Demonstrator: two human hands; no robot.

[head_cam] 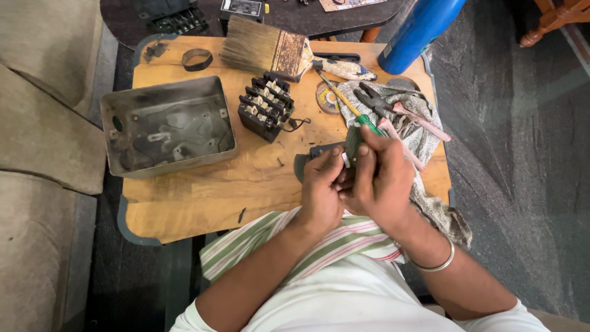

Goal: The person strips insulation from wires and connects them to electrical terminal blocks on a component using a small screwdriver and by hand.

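My left hand (322, 187) grips a small dark part (322, 150) held over the near edge of a wooden board (203, 190). My right hand (382, 175) is wrapped around the green handle of a screwdriver (362, 126), whose yellow shaft points away toward the back. Both hands press together and hide most of the part. A black switch block with metal terminals (266, 106) stands on the board just behind my left hand.
An open grey metal box (167, 126) lies at the board's left. A wide paintbrush (270, 52), a black ring (197, 58), pliers with pink handles (393, 110) on a grey rag (418, 132) and a blue cylinder (418, 27) lie behind. Sofa cushions are left.
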